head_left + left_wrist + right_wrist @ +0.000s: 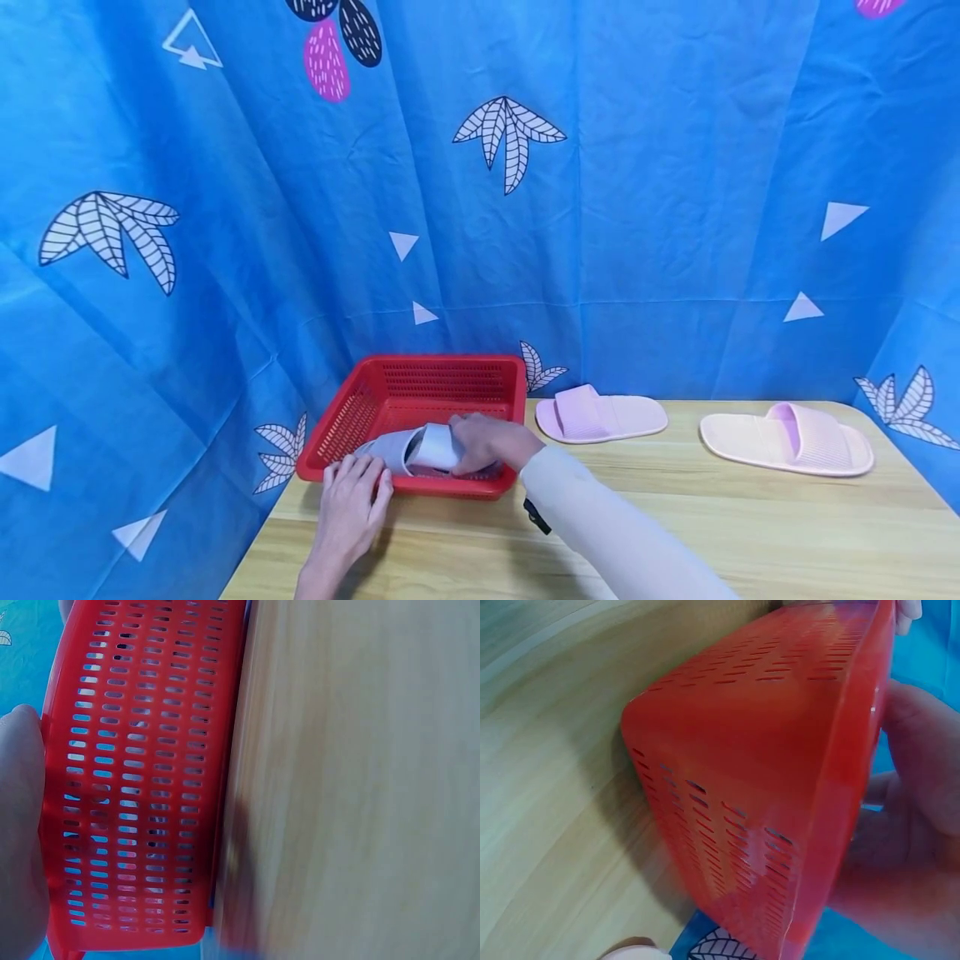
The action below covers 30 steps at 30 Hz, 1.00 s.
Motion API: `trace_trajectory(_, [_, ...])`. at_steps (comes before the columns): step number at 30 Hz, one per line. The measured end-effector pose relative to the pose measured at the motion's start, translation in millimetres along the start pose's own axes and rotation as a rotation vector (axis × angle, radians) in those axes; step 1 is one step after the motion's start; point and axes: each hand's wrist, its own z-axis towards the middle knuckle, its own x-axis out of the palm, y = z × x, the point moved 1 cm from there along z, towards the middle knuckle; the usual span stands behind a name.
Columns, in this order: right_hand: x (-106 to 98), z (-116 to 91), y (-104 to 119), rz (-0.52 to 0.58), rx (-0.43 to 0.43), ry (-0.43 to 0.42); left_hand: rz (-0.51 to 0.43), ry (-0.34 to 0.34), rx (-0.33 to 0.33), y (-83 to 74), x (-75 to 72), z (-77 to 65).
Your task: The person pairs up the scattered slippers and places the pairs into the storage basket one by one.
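Note:
A red perforated plastic basket [450,487] stands on the table's left side. Inside it lies a grey slipper [390,450] with a paler part [437,448] toward the right. My left hand [348,508] grips the front rim near the left corner, its fingers over the edge by the slipper. Reaching into the basket, my right hand [483,442] holds the pale end of the slipper between thumb and fingers. The right wrist view shows the right hand [911,802] behind the basket wall [735,750]; the slipper is hidden there. The left wrist view shows the perforated front wall [142,772].
A pink slipper [600,417] lies just right of the basket, and another pink slipper [787,439] lies farther right, on the wooden table [675,500]. A blue patterned curtain [637,208] hangs behind and at both sides.

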Motion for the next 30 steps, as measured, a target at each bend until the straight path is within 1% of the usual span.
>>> trace_trajectory(5, [0,-3,-2,-0.016,0.005,0.030,-0.006,0.000,0.004,-2.1,1.1,-1.1])
trace_trajectory(10, [0,-6,-4,0.012,-0.002,0.018,-0.008,0.006,-0.001,-0.9,1.3,-2.5])
trace_trajectory(15, [-4,-10,-4,0.016,-0.049,-0.008,-0.002,0.020,-0.002,2.5,-0.1,-0.5])
trace_trajectory(20, [-8,-18,-3,0.011,-0.110,-0.024,-0.012,0.039,-0.002,1.4,-5.0,-0.8])
trace_trajectory(24, [-11,-28,-4,0.012,-0.170,-0.065,-0.032,0.052,-0.009,-1.4,-9.6,0.9])
trace_trajectory(27, [-15,-37,-5,0.027,-0.222,-0.124,-0.047,0.055,-0.018,-6.2,-13.8,4.6])
trace_trajectory(30, [-20,-50,-8,0.047,-0.250,-0.190,-0.064,0.063,-0.017,-14.7,-17.7,12.5])
